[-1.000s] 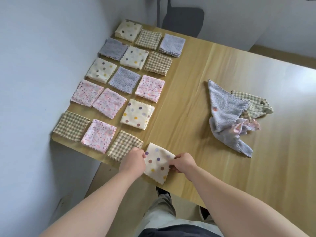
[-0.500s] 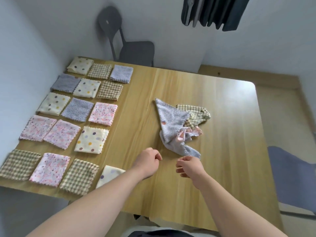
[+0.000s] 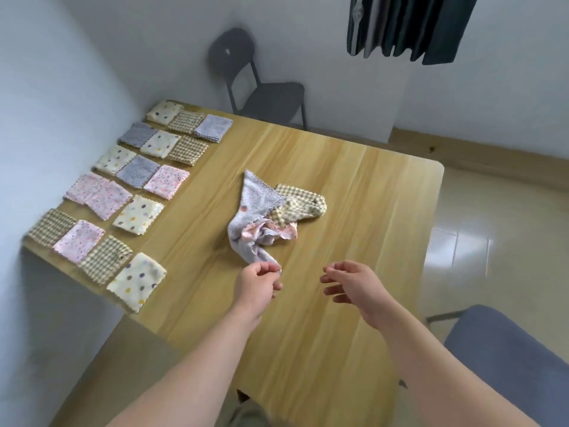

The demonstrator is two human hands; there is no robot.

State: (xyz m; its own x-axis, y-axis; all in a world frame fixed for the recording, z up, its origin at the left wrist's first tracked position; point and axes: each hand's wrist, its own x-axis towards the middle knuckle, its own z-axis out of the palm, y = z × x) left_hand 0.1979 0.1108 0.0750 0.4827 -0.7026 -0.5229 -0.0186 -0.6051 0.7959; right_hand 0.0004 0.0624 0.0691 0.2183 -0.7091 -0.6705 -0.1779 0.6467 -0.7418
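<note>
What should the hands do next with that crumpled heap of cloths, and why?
Probably pinch the near corner of the grey cloth and draw it out of the heap. The left hand is at that corner, though whether it grips it is unclear. The right hand hovers open beside it, holding nothing, free to help spread the cloth.

No readable text, no labels, no numbers on anything in view

Sixteen folded cloths [image 3: 137,214] lie on the table [image 3: 354,192]: five cream dotted [image 3: 137,282], four checked [image 3: 104,259], four pink [image 3: 79,240], three grey [image 3: 138,171] (plus three loose cloths [image 3: 261,204], heaped). Two chairs [image 3: 271,100].
</note>
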